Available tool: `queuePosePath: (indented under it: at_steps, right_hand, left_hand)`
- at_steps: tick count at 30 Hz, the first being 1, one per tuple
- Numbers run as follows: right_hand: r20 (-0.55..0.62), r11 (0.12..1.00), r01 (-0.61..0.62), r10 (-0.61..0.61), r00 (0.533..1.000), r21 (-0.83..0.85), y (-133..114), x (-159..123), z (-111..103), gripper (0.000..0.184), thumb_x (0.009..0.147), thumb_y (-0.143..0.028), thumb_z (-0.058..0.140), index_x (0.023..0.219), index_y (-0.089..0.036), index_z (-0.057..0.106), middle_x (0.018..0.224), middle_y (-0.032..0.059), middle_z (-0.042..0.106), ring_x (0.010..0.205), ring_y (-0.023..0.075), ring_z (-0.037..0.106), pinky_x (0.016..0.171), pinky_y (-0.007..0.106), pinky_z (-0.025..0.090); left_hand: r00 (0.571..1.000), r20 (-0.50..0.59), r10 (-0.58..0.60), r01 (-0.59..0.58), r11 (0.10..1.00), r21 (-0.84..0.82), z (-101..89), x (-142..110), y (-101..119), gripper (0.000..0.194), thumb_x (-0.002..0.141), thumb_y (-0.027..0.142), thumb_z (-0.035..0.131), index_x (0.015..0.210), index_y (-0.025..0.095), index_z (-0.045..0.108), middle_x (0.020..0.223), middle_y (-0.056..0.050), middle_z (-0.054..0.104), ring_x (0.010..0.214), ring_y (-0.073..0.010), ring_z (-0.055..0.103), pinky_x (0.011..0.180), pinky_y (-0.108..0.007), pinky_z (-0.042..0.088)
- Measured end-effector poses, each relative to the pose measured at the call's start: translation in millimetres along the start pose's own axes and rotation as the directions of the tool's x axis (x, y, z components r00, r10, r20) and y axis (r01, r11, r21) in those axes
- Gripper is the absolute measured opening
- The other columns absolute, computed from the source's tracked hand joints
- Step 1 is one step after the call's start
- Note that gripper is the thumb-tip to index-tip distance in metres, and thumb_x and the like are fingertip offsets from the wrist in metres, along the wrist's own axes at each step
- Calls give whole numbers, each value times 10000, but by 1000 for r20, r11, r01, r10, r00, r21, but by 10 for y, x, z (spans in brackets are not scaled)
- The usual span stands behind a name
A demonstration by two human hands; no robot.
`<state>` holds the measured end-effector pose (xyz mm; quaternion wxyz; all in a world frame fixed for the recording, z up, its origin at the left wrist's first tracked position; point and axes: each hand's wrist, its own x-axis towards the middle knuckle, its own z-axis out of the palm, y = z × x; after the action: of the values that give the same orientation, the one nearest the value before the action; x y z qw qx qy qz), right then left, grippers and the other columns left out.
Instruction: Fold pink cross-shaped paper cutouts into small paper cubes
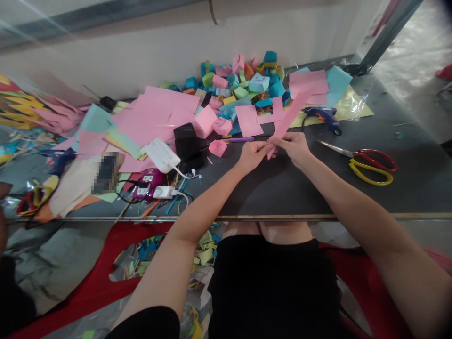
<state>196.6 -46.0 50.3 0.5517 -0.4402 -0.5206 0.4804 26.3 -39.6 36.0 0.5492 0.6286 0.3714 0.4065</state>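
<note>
A long pink paper strip (292,113) is sitting in the person's two hands over the middle of the desk (416,188), between the front and far edges. Its long end is slanting up toward the far edge and the right, while a short end is poking out below the fingers. The left hand (252,156) is pinching the strip low down with its thumb and fingertips; the right hand (292,145) is gripping it just beside, fingers curled closed around the paper.

Near the left hand, a small folded pink paper (218,148) and a purple pen (240,139) are lying on the surface. Beyond the hands, pink squares (249,121) are lying before a heap of folded paper boxes (259,84), which is spreading along the far edge. A blue glue gun (328,117) is resting to the right of the strip, and scissors (372,165) with red and yellow handles are lying toward the right edge, their blades pointing at the right hand.

To the left, a black device (189,146), a white power bank (161,155) and a purple power strip (150,181) are lying beside large pink sheets (151,113). Toward the front left corner, other scissors (35,200) are resting near another person's hand (4,190).
</note>
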Motion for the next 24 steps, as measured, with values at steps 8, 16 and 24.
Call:
queuePosePath:
  at_steps: [8,16,24]
  right_hand:
    - [-145,999,21,-16,989,31,56,82,-16,480,683,-617,966,616,-240,675,676,29,715,732,205,722,682,370,641]
    - [-180,995,77,-66,981,57,72,235,-293,431,780,-651,888,826,-242,763,886,64,792,937,263,788,841,455,664]
    - [-250,984,169,-150,957,54,112,389,-550,465,875,-730,773,931,-268,775,1013,79,824,1124,300,793,864,475,686]
  left_hand:
    - [999,39,-28,29,999,-26,-6,-5,84,501,889,618,847,860,118,832,907,-134,861,705,-162,813,667,-233,646]
    - [994,92,-65,67,998,-17,-7,-97,142,422,913,515,859,896,94,847,888,-149,858,663,-154,807,609,-203,623]
    - [987,137,-88,92,996,-22,0,-111,121,348,909,459,869,885,112,863,850,-126,855,603,-124,779,545,-164,588]
